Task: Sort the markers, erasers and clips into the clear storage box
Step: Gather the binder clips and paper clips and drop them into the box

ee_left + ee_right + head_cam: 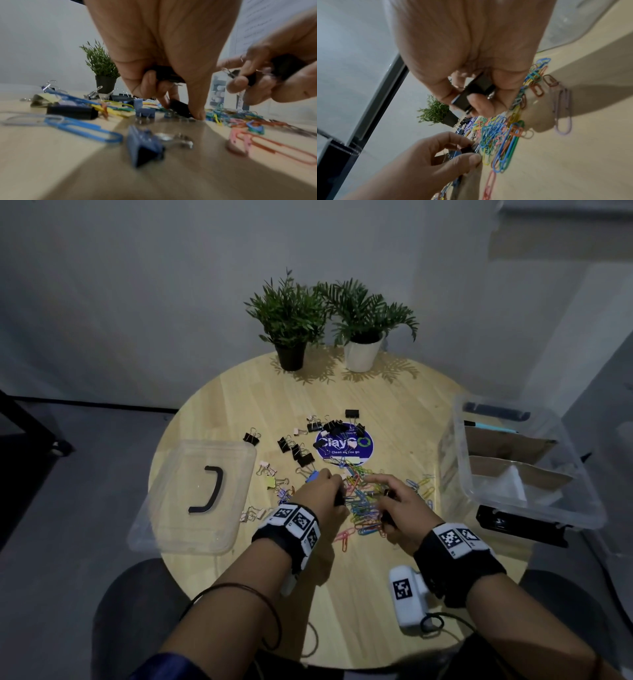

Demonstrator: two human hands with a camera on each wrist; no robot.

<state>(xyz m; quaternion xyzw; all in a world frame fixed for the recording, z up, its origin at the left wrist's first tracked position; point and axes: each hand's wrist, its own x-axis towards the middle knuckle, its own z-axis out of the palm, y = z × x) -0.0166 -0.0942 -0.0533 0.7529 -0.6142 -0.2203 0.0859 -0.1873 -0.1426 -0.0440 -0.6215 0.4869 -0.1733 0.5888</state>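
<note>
**Both hands loaded, box off to the right**

Head: clear storage box sat right of the clip pile — right hand nearer.
Left wrist: left hand pinched a black binder clip against the table.
Right wrist: right hand curled round black clips.

Two potted plants stood on one round table. One clear storage box and one lid lay there. Black binder clips numbered roughly ten; the coloured paper clips were too tangled to count.
</note>
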